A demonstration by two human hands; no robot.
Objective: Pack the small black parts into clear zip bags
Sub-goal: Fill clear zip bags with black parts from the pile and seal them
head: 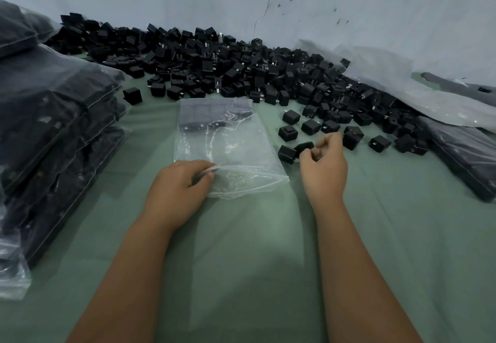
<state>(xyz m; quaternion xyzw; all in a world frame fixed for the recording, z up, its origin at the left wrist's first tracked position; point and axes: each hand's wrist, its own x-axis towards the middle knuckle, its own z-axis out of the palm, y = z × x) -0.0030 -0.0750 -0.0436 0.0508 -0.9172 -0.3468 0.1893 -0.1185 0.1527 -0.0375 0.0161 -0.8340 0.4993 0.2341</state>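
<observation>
A green cloth covers the tabletop (241, 248), creased in long soft folds, and behind it stands a pale blue-grey wall (349, 7) with a thin crack running down it and a few dark specks. Along the foot of that wall sprawls a big heap of small black parts (214, 66), little cubes with metal prongs, thinning out into loose ones on the right. At centre lies the clear zip bag (228, 144), flat on the cloth, a few black parts already sitting at its far end. The left hand (179, 187) pinches the bag's near lip, fingers curled round the plastic edge. The right hand (323, 165) is curled just beside the bag, its fingertips on a black part (304, 146); I can't tell for certain that it has hold of it. Another cube (286, 154) sits touching that one. Stacked on the left are filled bags (53, 128), dark with packed parts, piled several high. On the right, more filled bags (461, 154) lie under a sheet of loose clear plastic (389, 79) draped against the wall.
</observation>
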